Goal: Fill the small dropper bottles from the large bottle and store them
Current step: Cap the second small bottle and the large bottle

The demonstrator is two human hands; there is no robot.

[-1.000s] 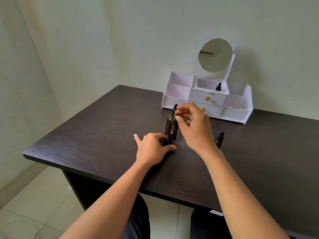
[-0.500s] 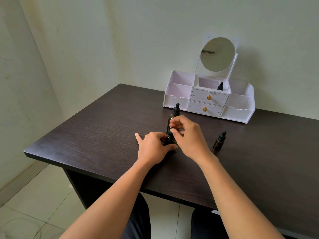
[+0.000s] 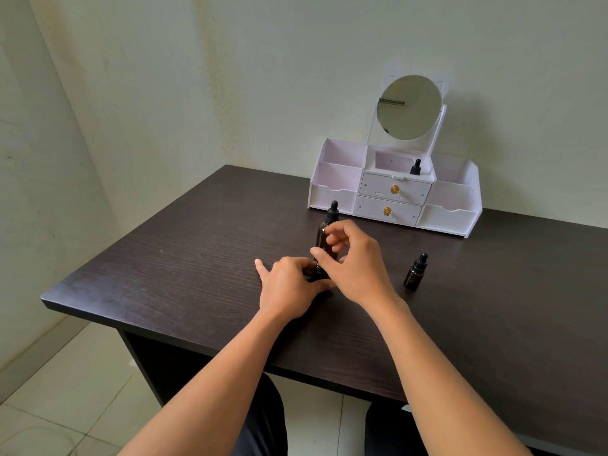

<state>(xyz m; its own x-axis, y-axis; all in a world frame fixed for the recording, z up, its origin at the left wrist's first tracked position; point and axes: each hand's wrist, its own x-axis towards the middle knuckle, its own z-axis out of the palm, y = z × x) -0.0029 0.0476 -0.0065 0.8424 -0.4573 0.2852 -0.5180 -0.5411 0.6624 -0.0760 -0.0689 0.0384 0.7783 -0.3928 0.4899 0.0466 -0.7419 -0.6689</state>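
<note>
Head camera view, looking down at a dark wooden table (image 3: 184, 258) where a person works with both bare hands. Left hand (image 3: 289, 286) rests on the tabletop with its fingers curled around a small dropper bottle (image 3: 318, 274), one finger stretched out to the side. Right hand (image 3: 357, 263) hovers just above that bottle with its fingers curled and thumb and forefinger close together; whether they pinch the cap is hidden. Large bottle (image 3: 325, 236), amber with a black dropper top, stands upright just behind both hands. A second small bottle (image 3: 415, 273) stands alone to the right, well apart. A third small bottle (image 3: 416, 167) sits in the top centre compartment of a white organiser (image 3: 332, 195) with a round mirror (image 3: 409, 106) against the wall. Judging by looks, the little bottle is light, rigid, smooth glass, easy to tip or break; holding its body low steadies it, while the hard cap collar, not the soft bulb, suits twisting
</note>
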